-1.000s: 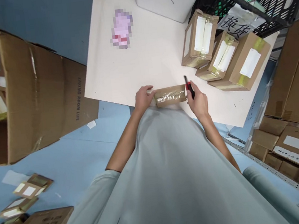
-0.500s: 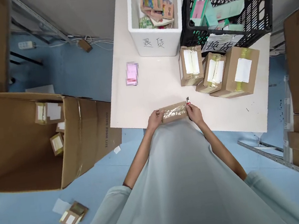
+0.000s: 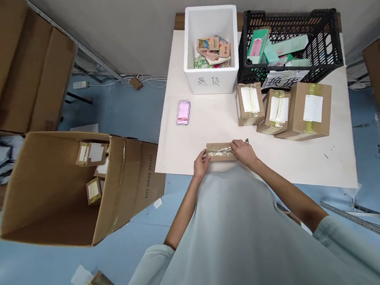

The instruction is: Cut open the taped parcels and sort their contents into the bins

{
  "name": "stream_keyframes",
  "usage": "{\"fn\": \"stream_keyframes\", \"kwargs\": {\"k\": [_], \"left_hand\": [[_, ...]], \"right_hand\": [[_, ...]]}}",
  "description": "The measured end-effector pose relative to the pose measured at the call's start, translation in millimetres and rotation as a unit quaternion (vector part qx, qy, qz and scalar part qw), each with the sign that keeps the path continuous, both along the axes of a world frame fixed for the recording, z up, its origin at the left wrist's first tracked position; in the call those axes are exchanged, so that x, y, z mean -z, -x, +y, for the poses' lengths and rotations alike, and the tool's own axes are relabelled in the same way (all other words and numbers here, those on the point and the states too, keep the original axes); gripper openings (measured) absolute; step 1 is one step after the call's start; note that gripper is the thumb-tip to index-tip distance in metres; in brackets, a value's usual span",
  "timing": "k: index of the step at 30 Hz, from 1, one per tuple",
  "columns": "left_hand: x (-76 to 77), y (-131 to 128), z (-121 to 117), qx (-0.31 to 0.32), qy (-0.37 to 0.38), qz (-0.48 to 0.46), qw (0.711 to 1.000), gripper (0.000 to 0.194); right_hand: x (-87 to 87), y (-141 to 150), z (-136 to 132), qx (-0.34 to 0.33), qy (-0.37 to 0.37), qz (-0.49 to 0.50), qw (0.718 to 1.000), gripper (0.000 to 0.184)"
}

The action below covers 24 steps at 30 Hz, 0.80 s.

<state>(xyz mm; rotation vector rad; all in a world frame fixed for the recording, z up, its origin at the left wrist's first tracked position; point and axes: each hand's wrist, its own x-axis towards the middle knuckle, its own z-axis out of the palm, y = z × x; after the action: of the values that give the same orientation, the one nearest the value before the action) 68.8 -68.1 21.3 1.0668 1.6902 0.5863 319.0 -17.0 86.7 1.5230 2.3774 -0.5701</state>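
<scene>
A small cardboard box (image 3: 221,151) with shiny clear tape along its top lies near the table's front edge, close to my body. At its left end, my left hand (image 3: 201,164) is closed on the box. My right hand (image 3: 244,151) is closed at the right end, its fingertips on the taped top. From behind those fingers sticks out the dark tip of a box cutter (image 3: 247,140); the rest of it is covered by the hand.
Three taped boxes with white labels, one being a carton (image 3: 312,110), stand at the right. Behind are a white foam bin (image 3: 213,80) and a black crate (image 3: 334,57). A blurred pink item (image 3: 183,112) lies left. A large open carton (image 3: 63,236) stands beside the table.
My right hand has turned and come in over the box's right end, and the cutter is now mostly hidden. The box sits more level. The whole view has shifted, showing more wall.
</scene>
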Motion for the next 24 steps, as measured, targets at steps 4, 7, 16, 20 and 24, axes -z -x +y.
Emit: {"fn": "stream_keyframes", "kwargs": {"k": [4, 7, 16, 20, 24], "left_hand": [[7.5, 0, -4, -0.003, -0.016, 0.006, 1.0, 0.05], [13.7, 0, -4, -0.008, -0.029, 0.013, 0.999, 0.049], [26.4, -2, -7, -0.036, -0.067, 0.029, 0.997, 0.045], [29.7, -4, -14, -0.039, -0.085, 0.04, 0.995, 0.044], [22.0, -4, -18, 0.025, -0.139, 0.112, 0.984, 0.046]], "right_hand": [[3.3, 11, 4, -0.06, -0.009, -0.048, 0.997, 0.044], [2.1, 17, 7, -0.091, -0.007, -0.063, 0.994, 0.045], [-4.1, 0, 31, -0.101, 0.032, -0.022, 0.994, 0.036], [-0.4, -6, 42, -0.042, 0.042, -0.004, 0.998, 0.038], [4.6, -13, 49, 0.011, 0.053, 0.033, 0.998, 0.041]]}}
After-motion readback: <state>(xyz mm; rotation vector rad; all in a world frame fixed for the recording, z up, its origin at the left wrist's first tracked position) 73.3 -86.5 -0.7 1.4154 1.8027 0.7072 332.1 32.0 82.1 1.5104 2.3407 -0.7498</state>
